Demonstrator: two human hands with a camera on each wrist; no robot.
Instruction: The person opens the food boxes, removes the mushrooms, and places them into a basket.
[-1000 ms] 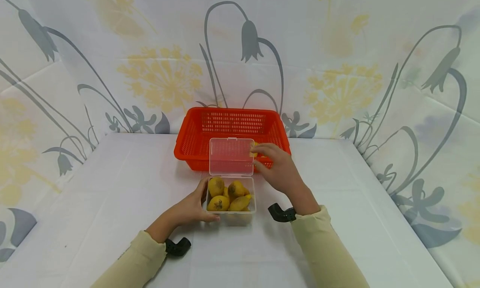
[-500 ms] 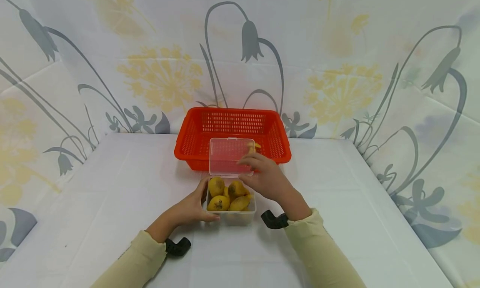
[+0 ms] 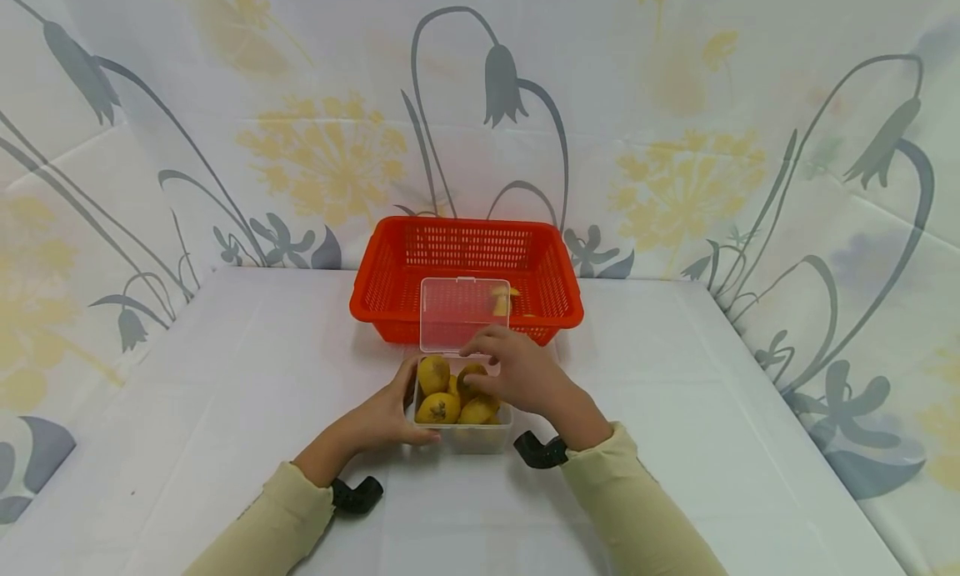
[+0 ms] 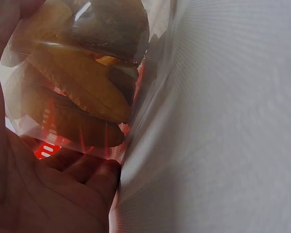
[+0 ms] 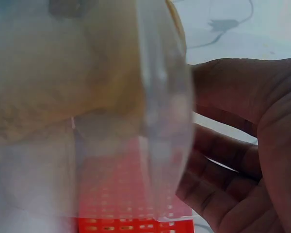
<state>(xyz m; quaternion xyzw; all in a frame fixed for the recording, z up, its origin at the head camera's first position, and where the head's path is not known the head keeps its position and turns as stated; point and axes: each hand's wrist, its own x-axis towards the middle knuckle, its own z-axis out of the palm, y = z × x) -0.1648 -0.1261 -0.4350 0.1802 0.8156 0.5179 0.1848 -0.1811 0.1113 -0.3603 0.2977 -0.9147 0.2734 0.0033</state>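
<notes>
A clear plastic box (image 3: 474, 439) with its hinged lid (image 3: 457, 313) raised stands before the red basket. Several yellow, brown-spotted fruits (image 3: 438, 409) fill it, some lemon-shaped; through the wall in the left wrist view a longer, ridged one (image 4: 85, 85) shows. My left hand (image 3: 380, 409) grips the box's left side, thumb along the front and fingers behind. Above the box's right half is my right hand (image 3: 521, 374), its fingers loosely bent by the lid's lower edge and the thumb over a dark-patched fruit (image 3: 471, 371). In the right wrist view no fruit shows between those fingers (image 5: 203, 189).
The red slotted basket (image 3: 363, 297) stands at the back of the white-covered table (image 3: 247, 368), close behind the lid. A few yellow pieces (image 3: 504, 297) lie in its right part. A flower-printed cloth (image 3: 675, 84) rises behind.
My right hand has moved left and toward me, from the lid's right edge to over the fruits. The left hand and the box have stayed in place.
</notes>
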